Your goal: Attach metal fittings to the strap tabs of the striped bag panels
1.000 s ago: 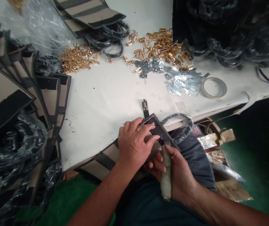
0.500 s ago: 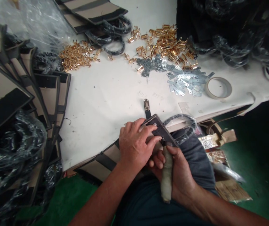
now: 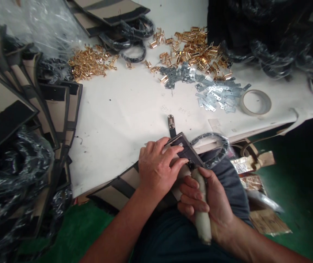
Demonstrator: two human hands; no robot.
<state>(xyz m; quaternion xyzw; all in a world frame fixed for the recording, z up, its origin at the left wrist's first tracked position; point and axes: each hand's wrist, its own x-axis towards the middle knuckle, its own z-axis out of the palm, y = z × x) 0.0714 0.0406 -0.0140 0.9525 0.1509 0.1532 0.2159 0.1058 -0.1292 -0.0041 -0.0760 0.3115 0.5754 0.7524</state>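
Right hand [image 3: 218, 202] wrapped round pale handle [image 3: 202, 225] | left hand [image 3: 157, 170] half-spread, touching dark-edged panel [image 3: 193, 152] | surface's [image 3: 112, 135] near edge

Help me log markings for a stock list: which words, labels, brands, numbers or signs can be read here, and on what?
None can be read.
Marks on the table: too faint.
Pale patch on the panel, by the left hand: too small to tell if it bears text.
Shiny packet below the table: too blurred.
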